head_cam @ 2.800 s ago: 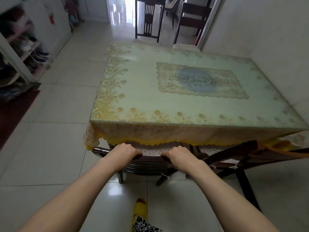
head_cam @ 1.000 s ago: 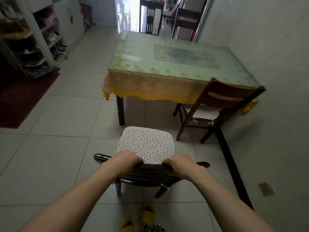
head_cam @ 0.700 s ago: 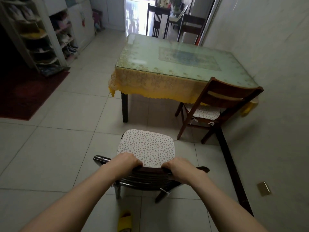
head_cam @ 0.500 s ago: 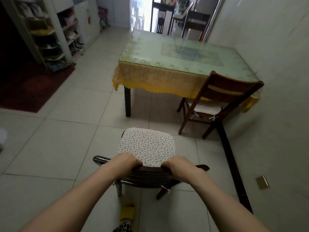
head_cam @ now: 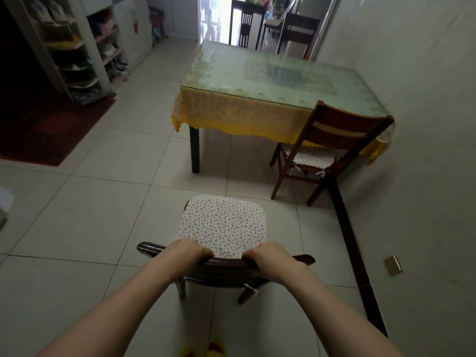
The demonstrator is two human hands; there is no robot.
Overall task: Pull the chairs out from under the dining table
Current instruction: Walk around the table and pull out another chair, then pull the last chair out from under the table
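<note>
A dark wooden chair with a speckled white cushion point(head_cam: 222, 225) stands on the tiled floor well clear of the dining table point(head_cam: 257, 81). My left hand point(head_cam: 186, 251) and my right hand point(head_cam: 268, 256) both grip the top rail of its backrest. The table has a glass top over a yellow lace cloth. A second wooden chair point(head_cam: 332, 140) stands at the table's near right corner, its seat partly under the cloth's edge.
A grey wall runs along the right with a dark baseboard point(head_cam: 350, 243). Shoe shelves point(head_cam: 77, 47) and a red mat point(head_cam: 43, 130) lie at the left. Two more dark chairs point(head_cam: 244, 19) stand beyond the table's far end. Yellow slippers point(head_cam: 206, 350) show at the bottom edge.
Both hands have drawn the cushioned chair from under the table and backward across the tiles; the table now lies farther off. The second chair has not moved.
</note>
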